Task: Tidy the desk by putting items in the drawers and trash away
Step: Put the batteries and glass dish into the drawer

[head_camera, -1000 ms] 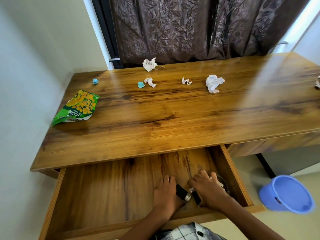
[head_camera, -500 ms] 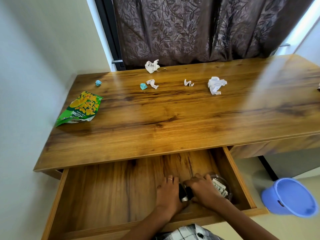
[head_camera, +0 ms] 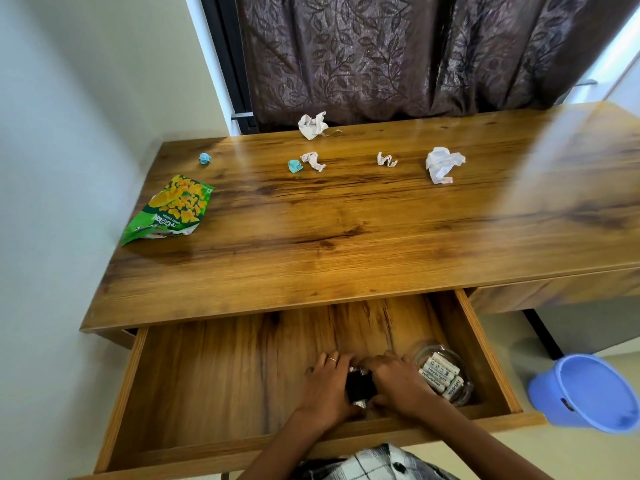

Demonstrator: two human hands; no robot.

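The desk's left drawer (head_camera: 214,386) is pulled out. Inside it, my left hand (head_camera: 325,386) and my right hand (head_camera: 398,379) sit close together, both curled round small black items (head_camera: 360,388) with silver ends on the drawer floor. A glass bowl (head_camera: 462,393) of white batteries (head_camera: 440,375) stands just right of my right hand. On the desk top (head_camera: 346,237) lie a green snack bag (head_camera: 173,209), several crumpled white papers (head_camera: 441,164) (head_camera: 313,124) and two small blue wads (head_camera: 205,158).
A blue bucket (head_camera: 588,393) stands on the floor to the right of the drawer. A second drawer (head_camera: 554,289) on the right is closed. A brown curtain (head_camera: 398,53) hangs behind the desk, and a wall runs along its left side.
My hands have drawn closer together over the black items in the drawer, and my right hand has moved off the bowl, uncovering the batteries.
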